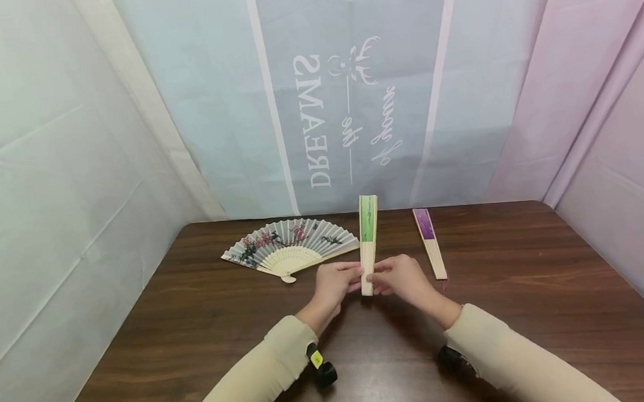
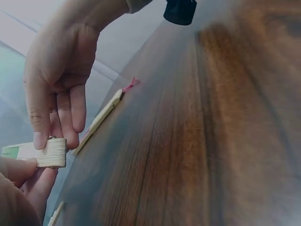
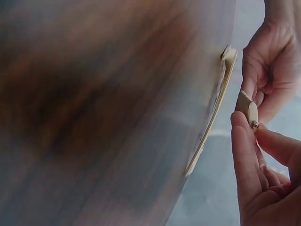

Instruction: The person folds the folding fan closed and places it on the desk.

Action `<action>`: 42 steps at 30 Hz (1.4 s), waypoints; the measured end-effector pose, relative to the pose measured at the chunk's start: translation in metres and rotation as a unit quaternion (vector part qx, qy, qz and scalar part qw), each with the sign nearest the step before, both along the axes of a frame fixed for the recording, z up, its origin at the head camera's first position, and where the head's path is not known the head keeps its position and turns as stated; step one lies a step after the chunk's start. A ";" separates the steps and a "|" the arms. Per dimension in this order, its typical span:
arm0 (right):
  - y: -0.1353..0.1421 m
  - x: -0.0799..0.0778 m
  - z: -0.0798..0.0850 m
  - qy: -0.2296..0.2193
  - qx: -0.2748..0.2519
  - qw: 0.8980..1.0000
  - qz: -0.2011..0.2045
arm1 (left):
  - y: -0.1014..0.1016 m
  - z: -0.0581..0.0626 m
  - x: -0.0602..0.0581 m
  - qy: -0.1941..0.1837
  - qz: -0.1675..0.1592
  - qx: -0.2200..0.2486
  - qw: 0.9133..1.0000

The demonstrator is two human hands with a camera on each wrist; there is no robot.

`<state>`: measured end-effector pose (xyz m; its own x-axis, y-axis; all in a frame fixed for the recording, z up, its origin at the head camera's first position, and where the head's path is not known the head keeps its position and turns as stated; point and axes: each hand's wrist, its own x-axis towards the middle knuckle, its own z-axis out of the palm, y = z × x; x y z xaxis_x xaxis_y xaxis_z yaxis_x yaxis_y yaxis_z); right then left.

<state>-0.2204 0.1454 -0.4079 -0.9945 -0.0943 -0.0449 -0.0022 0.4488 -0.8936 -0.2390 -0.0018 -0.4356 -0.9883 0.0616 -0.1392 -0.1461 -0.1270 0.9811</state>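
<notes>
Both hands hold a folded green hand fan point(image 1: 367, 238) upright above the table, near its middle. From the left, my left hand point(image 1: 335, 284) pinches the fan's pale ribs between thumb and fingers; my right hand point(image 1: 405, 279) pinches them from the other side. Its stacked rib ends point(image 2: 55, 153) show in the left wrist view. In the right wrist view a small metal rivet point(image 3: 255, 125) sits at the base. An opened white fan with flower prints point(image 1: 297, 244) lies to the left. To the right lies a folded purple fan point(image 1: 431, 243) with a pinkish tassel point(image 2: 131, 85).
The dark wooden table point(image 1: 528, 311) ends at a back edge against a grey-blue cloth point(image 1: 344, 15) with mirrored lettering. White cloth walls stand on both sides. Each sleeve carries a black wrist camera, such as the left one point(image 1: 326, 373).
</notes>
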 end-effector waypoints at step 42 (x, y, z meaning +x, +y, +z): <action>0.018 -0.056 -0.006 -0.123 0.082 0.989 -0.009 | 0.035 -0.007 -0.038 0.034 0.007 -0.330 0.943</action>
